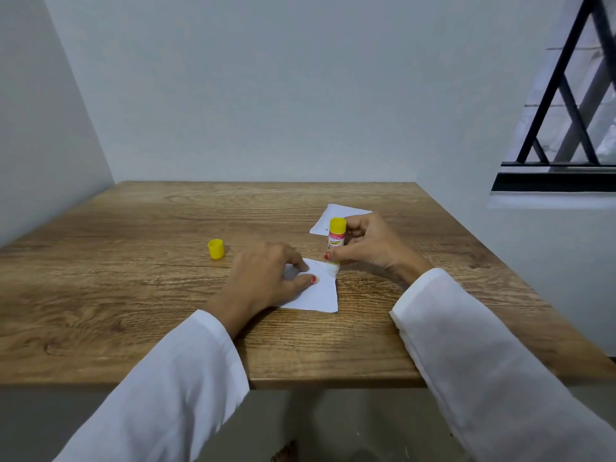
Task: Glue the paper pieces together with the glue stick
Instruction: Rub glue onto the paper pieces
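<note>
Glue stick (pixel 336 241) held upright in right hand (pixel 370 243), yellow end up, working end down on far right corner of near paper piece (pixel 318 291); fingers (pixel 333 258) of that hand clenched around the lower barrel, low grip probably chosen for control and downward pressure at the tip. Left hand (pixel 266 278) laid flat on left part of same sheet, fingers spread and pressing, nothing grasped; likely there to pin the paper against the drag of the stick. Sheet lying on wooden counter (pixel 133 295), near front centre, right edge slightly wavy or torn. Yellow cap (pixel 216 249) standing alone on counter, left of both hands and well apart from the stick, presumably set aside to keep it out of the working area yet within reach. Second paper piece (pixel 333 216) flat on counter beyond right hand, not touching the near sheet; apparently waiting until glue is laid. Judgement: gluing step in hand, joining not yet done. Hidden or unclear: glue tip itself masked by fingers and thumb, so actual contact with paper cannot be confirmed, only inferred from the position. No glue trace discernible on white paper. Left portion of near sheet covered by left hand, full outline unknown. Near part of second piece blocked by right hand and stick; small dark mark near its left edge illegible. Label print on stick too small to read. White sleeves (pixel 466 345) cover both forearms.
</note>
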